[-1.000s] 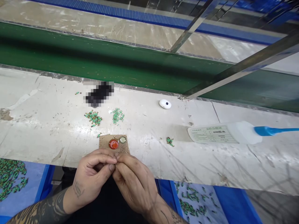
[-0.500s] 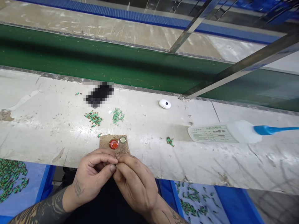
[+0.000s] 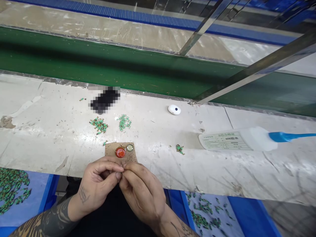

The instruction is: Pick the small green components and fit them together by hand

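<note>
My left hand (image 3: 98, 182) and my right hand (image 3: 145, 189) meet fingertip to fingertip at the table's front edge. Both are closed in a pinch; whatever lies between the fingertips is too small and hidden to make out. Just beyond them is a piece of brown cardboard (image 3: 111, 148), partly covered by my fingers. On it sit a red cap-like dish (image 3: 120, 152) with a glossy surface and a small pale round cap (image 3: 129, 147), with brown specks scattered around. Farther back lie a heap of green and brown small pieces (image 3: 98, 125) and a heap of tinier green bits (image 3: 124, 122).
A white bottle with a blue nozzle (image 3: 237, 140) lies on its side at the right. Nearer are a small green cluster (image 3: 180, 149) and a white oval case (image 3: 174, 109). Blue trays (image 3: 49, 194) of green pieces stand below the table's edge. A metal post (image 3: 247, 72) slants behind.
My joined hands have shifted very slightly, with the fingertips still pressed together. Everything on the table lies as before.
</note>
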`<state>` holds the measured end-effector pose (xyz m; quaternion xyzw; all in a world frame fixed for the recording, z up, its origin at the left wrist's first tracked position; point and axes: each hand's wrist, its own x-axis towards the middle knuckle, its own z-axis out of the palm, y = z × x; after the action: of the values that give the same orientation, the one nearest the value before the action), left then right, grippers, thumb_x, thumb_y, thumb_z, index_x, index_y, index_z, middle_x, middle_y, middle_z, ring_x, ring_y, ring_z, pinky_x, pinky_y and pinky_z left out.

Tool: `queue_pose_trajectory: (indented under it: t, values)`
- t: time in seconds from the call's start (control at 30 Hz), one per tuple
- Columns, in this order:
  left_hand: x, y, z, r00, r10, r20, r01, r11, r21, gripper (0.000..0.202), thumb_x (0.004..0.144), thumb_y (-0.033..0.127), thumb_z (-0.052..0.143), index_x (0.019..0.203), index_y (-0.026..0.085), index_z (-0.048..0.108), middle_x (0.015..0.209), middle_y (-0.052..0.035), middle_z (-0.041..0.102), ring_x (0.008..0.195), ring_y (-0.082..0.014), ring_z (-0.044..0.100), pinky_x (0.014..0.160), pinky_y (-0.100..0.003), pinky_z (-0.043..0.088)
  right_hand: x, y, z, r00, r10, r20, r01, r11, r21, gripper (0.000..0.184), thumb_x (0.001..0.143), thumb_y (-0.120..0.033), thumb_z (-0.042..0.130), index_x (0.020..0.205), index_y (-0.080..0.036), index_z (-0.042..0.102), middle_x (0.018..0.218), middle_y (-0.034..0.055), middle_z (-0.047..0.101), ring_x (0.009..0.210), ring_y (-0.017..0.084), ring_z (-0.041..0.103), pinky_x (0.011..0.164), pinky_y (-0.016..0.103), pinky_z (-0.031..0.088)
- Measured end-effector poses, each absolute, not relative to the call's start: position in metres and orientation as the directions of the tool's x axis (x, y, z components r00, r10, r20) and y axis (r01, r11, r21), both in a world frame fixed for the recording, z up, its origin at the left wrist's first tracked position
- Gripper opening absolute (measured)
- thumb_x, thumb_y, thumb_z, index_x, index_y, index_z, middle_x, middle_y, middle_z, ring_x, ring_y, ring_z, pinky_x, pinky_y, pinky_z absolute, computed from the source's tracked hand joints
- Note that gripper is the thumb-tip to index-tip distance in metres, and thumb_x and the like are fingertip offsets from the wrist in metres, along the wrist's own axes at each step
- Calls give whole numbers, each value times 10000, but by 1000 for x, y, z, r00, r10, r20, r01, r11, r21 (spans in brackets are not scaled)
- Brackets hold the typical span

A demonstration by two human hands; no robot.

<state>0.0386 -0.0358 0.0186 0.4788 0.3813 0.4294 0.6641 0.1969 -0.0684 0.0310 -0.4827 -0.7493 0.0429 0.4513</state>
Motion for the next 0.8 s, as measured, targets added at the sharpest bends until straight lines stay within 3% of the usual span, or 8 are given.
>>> queue_pose_trajectory:
  t: [0.3,0.63,0.8]
  values:
    - [40,-34,18,347,928,-136,-194,213,958,162,846,149,743,936,264,814,1032,-57,741,977,-172,699,875,-251,580,195,-67,28,-33,803,595,655,467,-594,164,889,-30,623,997,-152,643,960,75,701,876,167,695,757,283,634]
    - [42,-32,25,314,935,-165,-135,216,967,137,817,141,756,872,251,817,977,-40,753,910,-150,717,820,-206,585,195,-68,29,-50,812,582,675,457,-580,165,900,-27,617,1012,-147,640,957,86,706,879,174,697,757,288,632]
    - [43,-35,20,298,939,-170,-149,221,964,93,841,173,740,868,227,811,988,-59,750,923,-169,714,826,-240,595,194,-68,29,-70,805,589,688,466,-556,177,912,-32,600,1036,-152,639,966,90,713,892,177,700,771,299,634]
